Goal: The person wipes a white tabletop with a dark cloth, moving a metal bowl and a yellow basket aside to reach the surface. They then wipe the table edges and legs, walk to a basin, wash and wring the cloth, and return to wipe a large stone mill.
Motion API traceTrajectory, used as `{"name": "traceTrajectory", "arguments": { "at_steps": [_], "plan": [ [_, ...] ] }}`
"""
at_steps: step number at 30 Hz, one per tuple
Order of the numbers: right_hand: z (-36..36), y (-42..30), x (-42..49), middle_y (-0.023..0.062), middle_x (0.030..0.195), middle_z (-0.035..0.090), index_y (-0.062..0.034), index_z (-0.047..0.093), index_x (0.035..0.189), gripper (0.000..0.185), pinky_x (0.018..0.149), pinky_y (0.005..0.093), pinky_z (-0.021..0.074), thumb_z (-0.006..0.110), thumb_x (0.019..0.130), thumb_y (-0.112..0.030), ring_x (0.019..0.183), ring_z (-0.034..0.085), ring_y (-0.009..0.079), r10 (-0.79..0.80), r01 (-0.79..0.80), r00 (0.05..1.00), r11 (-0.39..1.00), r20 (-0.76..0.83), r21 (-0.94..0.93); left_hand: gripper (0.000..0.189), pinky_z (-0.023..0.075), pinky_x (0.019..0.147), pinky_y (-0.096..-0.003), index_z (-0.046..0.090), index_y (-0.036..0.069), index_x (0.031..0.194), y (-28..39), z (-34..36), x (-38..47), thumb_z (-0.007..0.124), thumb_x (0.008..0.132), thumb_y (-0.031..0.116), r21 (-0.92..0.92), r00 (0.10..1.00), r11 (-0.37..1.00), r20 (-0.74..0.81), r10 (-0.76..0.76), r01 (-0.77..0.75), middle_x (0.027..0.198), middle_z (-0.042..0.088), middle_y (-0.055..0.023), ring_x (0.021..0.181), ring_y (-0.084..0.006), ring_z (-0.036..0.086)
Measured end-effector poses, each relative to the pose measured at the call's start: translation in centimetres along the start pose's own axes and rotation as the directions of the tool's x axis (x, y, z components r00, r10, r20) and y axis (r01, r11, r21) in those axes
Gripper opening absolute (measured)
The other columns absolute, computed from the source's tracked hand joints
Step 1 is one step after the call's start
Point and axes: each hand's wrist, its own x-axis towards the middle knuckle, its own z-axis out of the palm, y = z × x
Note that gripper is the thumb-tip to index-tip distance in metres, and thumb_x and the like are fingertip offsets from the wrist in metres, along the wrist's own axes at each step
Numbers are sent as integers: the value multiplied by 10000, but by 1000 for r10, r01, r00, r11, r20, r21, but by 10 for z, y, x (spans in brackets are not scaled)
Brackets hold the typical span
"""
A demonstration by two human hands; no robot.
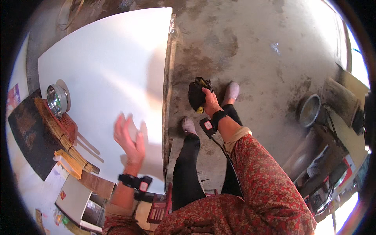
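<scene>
My right hand (211,101) grips a dark, crumpled bundle with yellow patches (196,95), perhaps cloth or a bag. It is held over the concrete floor, beyond the table's edge. My left hand (127,138) is raised above the white tabletop (108,88), fingers apart and nothing in it, casting a shadow there. Both wrists wear black straps with small boxes.
A shiny metal bowl (55,100), a red plastic basket (69,124), a straw broom (64,139) and a yellow comb-like object (69,164) are at the table's left. On the right stands a grey metal basin (310,111). My feet are beside the table's wooden edge (168,97).
</scene>
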Motion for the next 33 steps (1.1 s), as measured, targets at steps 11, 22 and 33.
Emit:
{"name": "traceTrajectory", "arguments": {
  "at_steps": [11,22,33],
  "plan": [
    [22,79,27,165,1232,472,-12,428,1248,670,882,426,389,624,788,-457,1069,489,292,442,-466,859,884,260,37,484,276,1025,-448,426,-21,1274,1,53,287,470,912,298,324,965,943,-216,148,-72,1313,404,-228,1218,-355,371],
    [120,0,88,129,1079,618,-3,569,1147,654,887,375,439,545,829,-574,962,581,247,497,-646,763,601,412,471,489,255,1054,-443,325,-68,1316,2,49,279,424,938,227,241,986,969,-144,85,-49,1339,343,-254,1257,-361,316],
    [110,-78,150,89,1036,633,-39,583,1116,581,878,391,451,448,892,-558,923,592,243,209,-552,830,438,517,709,511,230,1042,-469,332,-52,1321,4,47,283,426,926,259,266,990,964,-131,46,-9,1364,297,-270,1268,-377,292]
  ]
}}
